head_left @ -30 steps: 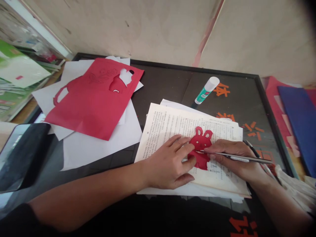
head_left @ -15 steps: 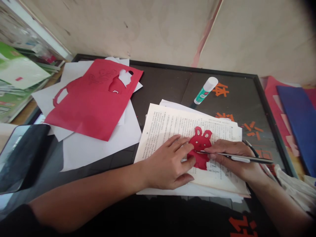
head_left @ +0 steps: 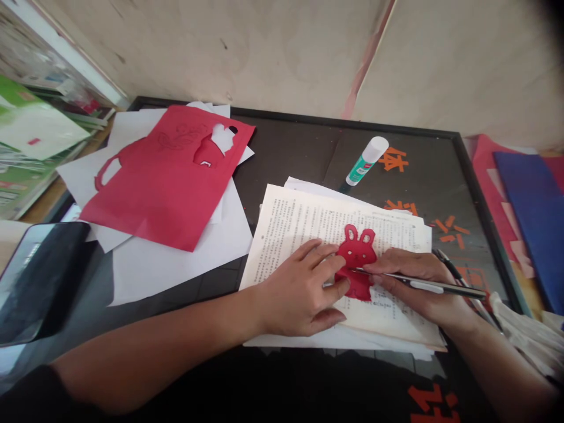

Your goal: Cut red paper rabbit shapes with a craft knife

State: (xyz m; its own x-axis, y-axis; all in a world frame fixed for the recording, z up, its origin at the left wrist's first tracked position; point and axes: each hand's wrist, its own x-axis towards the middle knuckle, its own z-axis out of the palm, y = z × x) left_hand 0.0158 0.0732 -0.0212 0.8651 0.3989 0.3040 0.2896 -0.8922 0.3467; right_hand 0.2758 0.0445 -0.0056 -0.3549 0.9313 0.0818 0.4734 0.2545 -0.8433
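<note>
Your left hand [head_left: 299,288] lies spread, fingers pinning the red paper rabbit [head_left: 356,255] to the printed pages [head_left: 308,226]; your right hand [head_left: 418,282] grips a slim craft knife [head_left: 434,285], its tip at the rabbit's edge.

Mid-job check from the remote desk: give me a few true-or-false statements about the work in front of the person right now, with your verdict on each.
The left hand presses on the red paper rabbit cut-out. True.
The right hand holds a glue stick. False: it holds a slim pen-like tool, and the glue stick lies on the dark board.
The rabbit cut-out lies on printed pages. True.
The large red sheet lies on top of the printed pages. False: it lies on white paper, to their left.
</note>
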